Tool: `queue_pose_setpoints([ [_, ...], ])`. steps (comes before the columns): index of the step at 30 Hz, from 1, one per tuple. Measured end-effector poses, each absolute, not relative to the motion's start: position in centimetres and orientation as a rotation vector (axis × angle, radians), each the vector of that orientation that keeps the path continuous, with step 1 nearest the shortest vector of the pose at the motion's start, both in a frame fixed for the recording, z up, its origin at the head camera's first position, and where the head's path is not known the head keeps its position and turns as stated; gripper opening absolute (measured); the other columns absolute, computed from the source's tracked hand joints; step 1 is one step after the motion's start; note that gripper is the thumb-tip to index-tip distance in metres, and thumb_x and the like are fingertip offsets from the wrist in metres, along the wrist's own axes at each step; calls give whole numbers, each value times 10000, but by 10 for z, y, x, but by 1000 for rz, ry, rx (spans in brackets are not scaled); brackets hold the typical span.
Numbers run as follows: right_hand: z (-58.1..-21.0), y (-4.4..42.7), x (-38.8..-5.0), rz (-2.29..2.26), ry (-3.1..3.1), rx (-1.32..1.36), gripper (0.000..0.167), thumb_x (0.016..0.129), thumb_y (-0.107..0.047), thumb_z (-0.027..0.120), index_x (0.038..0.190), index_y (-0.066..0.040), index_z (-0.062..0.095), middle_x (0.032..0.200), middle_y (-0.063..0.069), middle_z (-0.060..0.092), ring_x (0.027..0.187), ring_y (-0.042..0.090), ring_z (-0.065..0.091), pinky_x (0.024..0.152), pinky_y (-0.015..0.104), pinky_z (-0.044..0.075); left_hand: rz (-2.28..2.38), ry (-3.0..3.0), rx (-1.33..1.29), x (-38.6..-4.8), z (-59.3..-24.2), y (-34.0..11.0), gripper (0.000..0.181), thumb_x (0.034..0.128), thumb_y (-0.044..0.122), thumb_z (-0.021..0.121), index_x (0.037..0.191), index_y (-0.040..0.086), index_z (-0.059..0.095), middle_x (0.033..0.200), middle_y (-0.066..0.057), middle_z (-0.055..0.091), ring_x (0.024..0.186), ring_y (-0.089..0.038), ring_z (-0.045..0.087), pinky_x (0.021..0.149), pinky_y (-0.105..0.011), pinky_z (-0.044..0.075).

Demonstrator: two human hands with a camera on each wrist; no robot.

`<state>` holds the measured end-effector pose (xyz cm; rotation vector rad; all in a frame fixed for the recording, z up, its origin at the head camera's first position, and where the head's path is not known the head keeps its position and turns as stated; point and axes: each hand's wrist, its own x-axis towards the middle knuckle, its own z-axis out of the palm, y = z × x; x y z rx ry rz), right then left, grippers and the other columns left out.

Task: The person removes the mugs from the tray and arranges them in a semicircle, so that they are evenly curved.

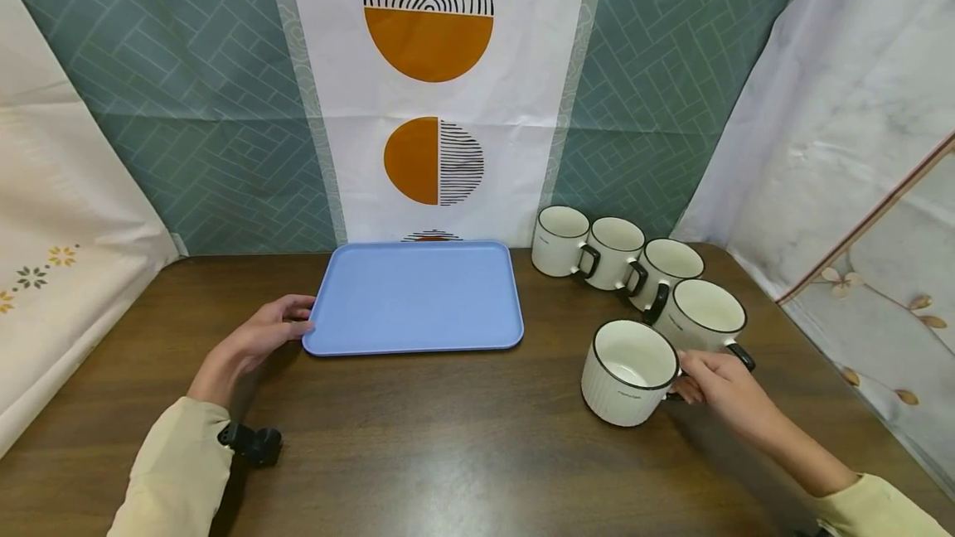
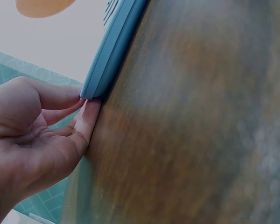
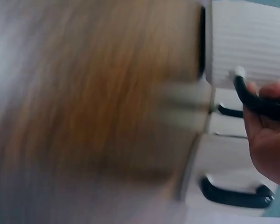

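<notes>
My left hand [image 1: 263,336] pinches the left edge of a light blue rectangular tray [image 1: 418,297]. In the left wrist view, the tray's rim [image 2: 107,58] sits between thumb and fingers. At the right, my right hand [image 1: 727,394] grips the black handle of a white ribbed mug [image 1: 621,396] with a black rim. The mug is upright, and a look inside shows nothing in it. Whether its base touches the table cannot be told. The right wrist view shows the fingers curled around the dark handle [image 3: 263,106].
Several matching white mugs stand in a slanting row behind the held one, from the back mug [image 1: 558,247] to the nearest mug [image 1: 690,323]. Patterned cloth [image 1: 224,131] hangs behind the brown wooden table [image 1: 418,429]. A pale curtain [image 1: 858,147] borders the right side.
</notes>
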<state>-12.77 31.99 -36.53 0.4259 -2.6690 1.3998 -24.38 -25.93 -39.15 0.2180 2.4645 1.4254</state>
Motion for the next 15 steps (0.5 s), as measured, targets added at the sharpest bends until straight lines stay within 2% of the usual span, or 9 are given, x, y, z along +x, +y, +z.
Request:
queue_pose_setpoints([
  [8, -362, 338, -117, 1046, -2817, 347, 404, 1039, -118, 393, 650, -126, 502, 616, -73, 516, 614, 105, 533, 587, 268, 400, 1429, 2455, 202, -243, -390, -260, 551, 976, 44, 513, 1416, -151, 247, 1268, -329, 389, 1108, -372, 429, 929, -456, 393],
  [15, -361, 354, -110, 1036, -2793, 246, 406, 1005, -76, 415, 610, -115, 501, 594, -55, 532, 590, 117, 524, 566, 257, 390, 1428, 2451, 200, -243, -390, -260, 556, 977, 49, 516, 1421, -146, 245, 1276, -327, 386, 1119, -376, 422, 935, -461, 381],
])
